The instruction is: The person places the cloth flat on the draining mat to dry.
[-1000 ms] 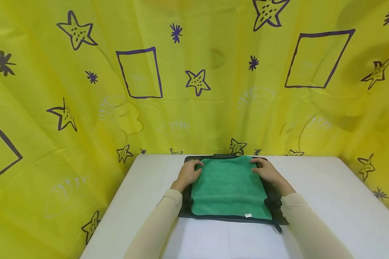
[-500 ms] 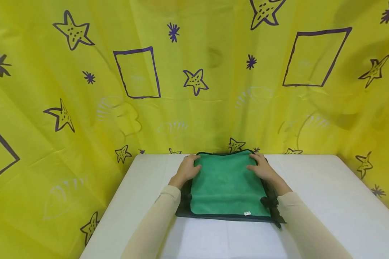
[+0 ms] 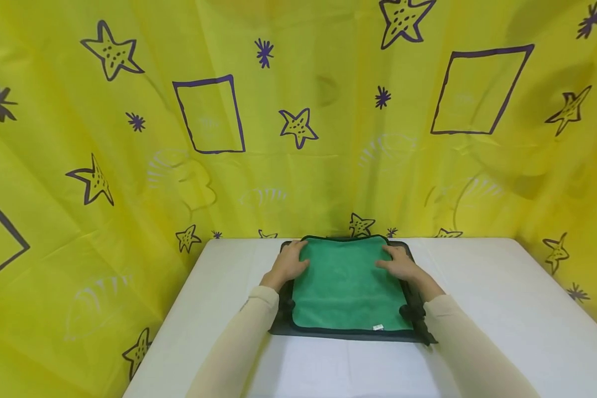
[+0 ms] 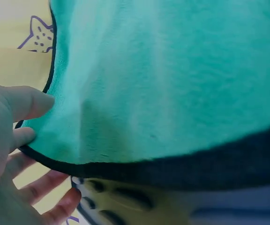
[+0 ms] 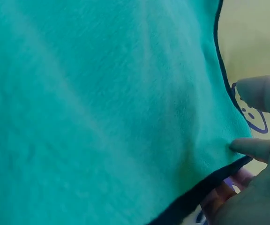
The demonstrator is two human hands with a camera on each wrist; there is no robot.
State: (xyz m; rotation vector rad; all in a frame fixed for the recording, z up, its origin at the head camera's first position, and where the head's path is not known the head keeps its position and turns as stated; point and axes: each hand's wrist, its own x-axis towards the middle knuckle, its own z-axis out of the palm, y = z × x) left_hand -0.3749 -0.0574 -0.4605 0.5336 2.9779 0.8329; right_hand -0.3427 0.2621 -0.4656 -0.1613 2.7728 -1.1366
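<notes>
A green towel (image 3: 348, 282) with a dark bound edge and a small white label (image 3: 378, 327) lies over a black flat piece (image 3: 323, 333) on the white table. My left hand (image 3: 289, 262) pinches its far left corner; in the left wrist view the thumb (image 4: 32, 103) is on the green face and several fingers (image 4: 43, 187) sit beyond the dark edge. At the far right corner my right hand (image 3: 400, 265) pinches the towel likewise, one fingertip (image 5: 243, 145) pressing the green side in the right wrist view. Black bunched material (image 3: 412, 312) shows beside the towel's right side.
The white table (image 3: 487, 298) extends to both sides and toward me. A yellow curtain (image 3: 328, 182) printed with stars and squares hangs right behind the table's far edge and along both sides.
The towel's far edge rose in both hands, bringing its dark binding into view, then came down slightly. Its near edge stays about where it was.
</notes>
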